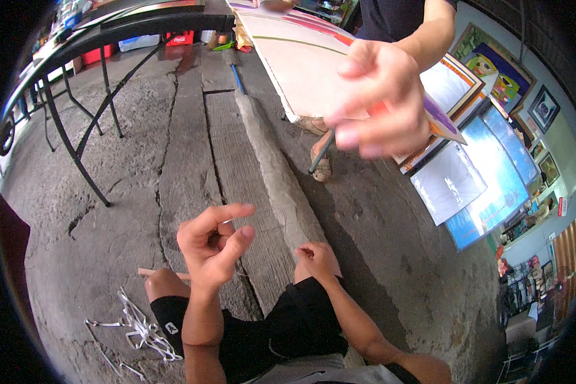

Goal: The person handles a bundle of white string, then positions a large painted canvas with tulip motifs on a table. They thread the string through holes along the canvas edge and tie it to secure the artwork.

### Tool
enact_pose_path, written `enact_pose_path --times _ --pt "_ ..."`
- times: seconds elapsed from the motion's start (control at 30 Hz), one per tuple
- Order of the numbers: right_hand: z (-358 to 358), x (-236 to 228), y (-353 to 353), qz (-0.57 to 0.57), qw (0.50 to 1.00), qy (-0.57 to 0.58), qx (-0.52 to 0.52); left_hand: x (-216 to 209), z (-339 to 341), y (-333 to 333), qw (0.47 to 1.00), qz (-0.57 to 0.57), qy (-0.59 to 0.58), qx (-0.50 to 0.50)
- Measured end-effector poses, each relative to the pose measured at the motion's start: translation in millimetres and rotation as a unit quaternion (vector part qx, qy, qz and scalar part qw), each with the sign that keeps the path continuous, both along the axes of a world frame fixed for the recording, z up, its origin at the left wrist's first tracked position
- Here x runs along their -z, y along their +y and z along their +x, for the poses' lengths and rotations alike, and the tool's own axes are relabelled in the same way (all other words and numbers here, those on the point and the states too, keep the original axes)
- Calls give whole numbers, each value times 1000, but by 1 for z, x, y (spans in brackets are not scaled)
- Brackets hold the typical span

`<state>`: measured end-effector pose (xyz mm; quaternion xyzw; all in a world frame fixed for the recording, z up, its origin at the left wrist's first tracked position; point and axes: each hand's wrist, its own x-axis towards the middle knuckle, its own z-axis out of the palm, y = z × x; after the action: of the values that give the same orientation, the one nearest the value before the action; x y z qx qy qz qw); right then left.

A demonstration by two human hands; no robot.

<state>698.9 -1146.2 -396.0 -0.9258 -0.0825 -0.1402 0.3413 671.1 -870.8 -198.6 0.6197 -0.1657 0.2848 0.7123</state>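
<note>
My left hand [212, 242] is raised over my left thigh, its index finger and thumb held apart and the other fingers curled. Nothing shows between finger and thumb. Beside my right knee, my right hand [318, 260] has its fingers pinched together; whatever they hold, if anything, is too small to make out. In front of me another person's hand [384, 99] is smeared by motion. Behind that hand is a large, tilted pale board [301, 67] with red, purple and green bands. That person's other hand [275, 4] is at the board's far edge, partly cut off.
A black-legged table [166, 27] stands at the far left. White strips [137, 329] lie tangled by my left leg, near a thin wooden piece [147, 272]. A raised concrete ridge [275, 173] runs ahead along the floor. Blue panels [493, 192] and framed pictures [545, 107] stand at the right.
</note>
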Motion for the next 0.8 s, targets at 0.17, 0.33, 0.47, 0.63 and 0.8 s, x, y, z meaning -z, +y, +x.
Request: enact_pose_path --times 0.17,0.33,0.47,0.63,0.8 --pt "2 7 -1 4 999 -34 -14 -1 -1 0 1000 3 -4 -5" --pt "3 4 3 17 999 -41 -21 -1 -1 -1 1000 -10 -2 0" --pt "7 21 -5 21 999 -39 -17 1 0 -2 1000 -14 7 2" --pt "8 16 -4 22 999 -38 -17 3 2 1 1000 -5 -2 -6" --pt "4 6 -2 12 999 -22 -21 0 1 1 1000 -15 4 -2"
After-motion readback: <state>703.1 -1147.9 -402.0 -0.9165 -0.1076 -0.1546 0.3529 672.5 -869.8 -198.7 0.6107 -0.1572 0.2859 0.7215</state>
